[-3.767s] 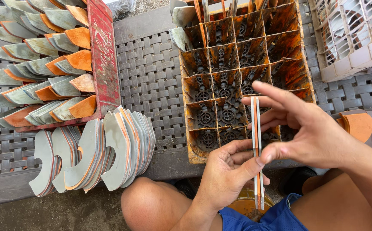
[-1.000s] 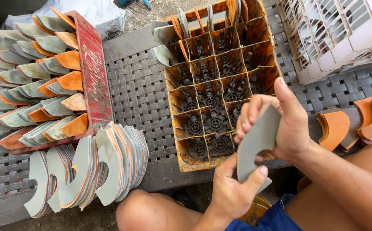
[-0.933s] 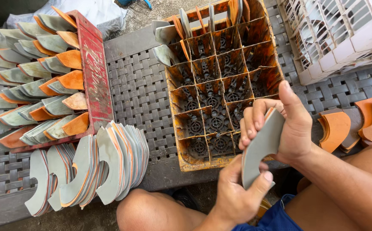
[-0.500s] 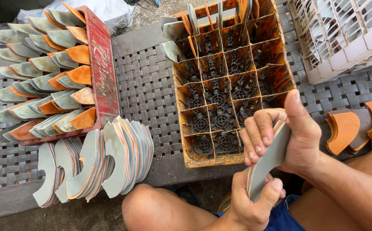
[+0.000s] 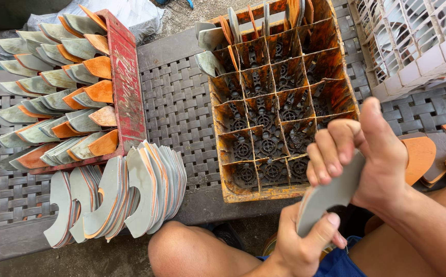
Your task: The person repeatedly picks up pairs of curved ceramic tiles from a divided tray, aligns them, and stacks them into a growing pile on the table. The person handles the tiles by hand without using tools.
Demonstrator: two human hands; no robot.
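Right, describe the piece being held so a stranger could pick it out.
Start at the orange divided crate in the middle, then drop to its near right corner. There both hands, left and right, pinch a curved grey piece. It alone is off the bench; the similar pieces stand stacked at the left.

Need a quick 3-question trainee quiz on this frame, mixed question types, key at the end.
1. True or false: both hands hold the grey curved piece.
2. Which crate has mostly bare compartments: A) the red crate B) the orange divided crate?
3. Fill in: the loose stack of curved pieces stands in front of the ___ crate.

Key: 1 true, the left hand grips its lower end and the right hand its upper end. 2 B. 3 red.
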